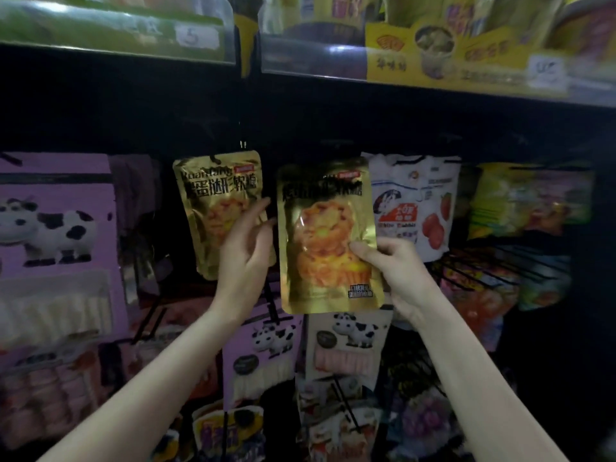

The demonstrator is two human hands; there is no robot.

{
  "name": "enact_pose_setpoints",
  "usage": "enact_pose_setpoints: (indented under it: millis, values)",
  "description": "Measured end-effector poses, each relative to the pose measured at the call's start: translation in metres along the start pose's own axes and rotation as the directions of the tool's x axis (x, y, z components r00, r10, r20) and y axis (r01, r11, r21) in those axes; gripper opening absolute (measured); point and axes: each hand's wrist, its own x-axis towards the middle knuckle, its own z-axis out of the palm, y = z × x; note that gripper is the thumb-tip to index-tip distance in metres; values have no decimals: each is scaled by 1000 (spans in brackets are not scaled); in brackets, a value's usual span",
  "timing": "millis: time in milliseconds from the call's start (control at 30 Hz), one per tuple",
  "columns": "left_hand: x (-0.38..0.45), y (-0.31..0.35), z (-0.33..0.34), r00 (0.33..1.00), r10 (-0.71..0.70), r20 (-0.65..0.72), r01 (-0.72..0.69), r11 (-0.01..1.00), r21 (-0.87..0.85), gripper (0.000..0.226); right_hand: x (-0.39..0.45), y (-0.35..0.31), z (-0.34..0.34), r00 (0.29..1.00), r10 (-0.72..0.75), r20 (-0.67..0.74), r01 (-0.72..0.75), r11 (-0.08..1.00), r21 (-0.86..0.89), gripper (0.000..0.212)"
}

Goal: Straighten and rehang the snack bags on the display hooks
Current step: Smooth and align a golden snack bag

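The right hand [396,275] grips a gold snack bag [328,235] by its lower right edge, thumb laid across the front and the other fingers hidden behind, and holds it upright in front of the dark display wall. The top of this bag reaches up to about the level of the hooks, but whether it sits on one cannot be told in the dim light. Just to its left a second gold bag [213,201] of the same kind hangs from a hook [242,144] by its top edge, tilted slightly. The left hand [245,251] is raised in front of the lower right part of that hanging bag, fingers fairly straight and spread a little, their tips reaching toward the gap between the two gold bags; it grasps nothing, and whether it touches the bag behind it cannot be told. To the right of the held bag, touching or overlapping its edge, hangs a white bag with red fruit [416,201], and farther right a green and yellow bag [533,198]. At the far left hangs a purple bag with a cow [56,228], and smaller cow bags [266,348] hang lower down beneath the hands. Overhead, a shelf edge [333,65] carries blurred price labels.
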Motion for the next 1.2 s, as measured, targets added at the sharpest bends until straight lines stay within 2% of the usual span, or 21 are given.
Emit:
enact_pose_setpoints:
  millis: [67,267,367,433,533,700,867,1000,1200]
  values:
    - [-1,14,1,1000,10,6,-10,998,-58,45,-7,-6,1,999,-27,-17,27,999,-20,13]
    - [-7,19,-17,983,169,69,-178,970,167,65,-27,-2,17,989,-146,-10,140,961,-237,5]
    - [-14,14,-27,970,222,98,-241,924,296,70,-26,6,30,948,-317,14,299,878,-375,59]
    - [-20,9,-37,974,201,106,-226,909,350,72,-23,6,43,906,-401,137,422,823,-380,77]
    - [-25,1,-57,974,198,111,-226,886,406,69,-15,8,61,866,-408,290,498,756,-425,80]
    - [-17,-2,-80,960,268,81,-268,796,543,65,0,3,95,809,-495,316,587,666,-460,81]
    - [-1,5,-84,984,164,64,-170,799,576,58,17,1,111,808,-518,282,588,682,-434,79]
    - [13,5,-84,982,161,96,-187,798,573,56,27,-1,111,830,-497,252,557,721,-413,79]
    - [14,-5,-81,993,97,65,-116,808,577,48,40,-5,106,865,-368,341,489,769,-412,79]
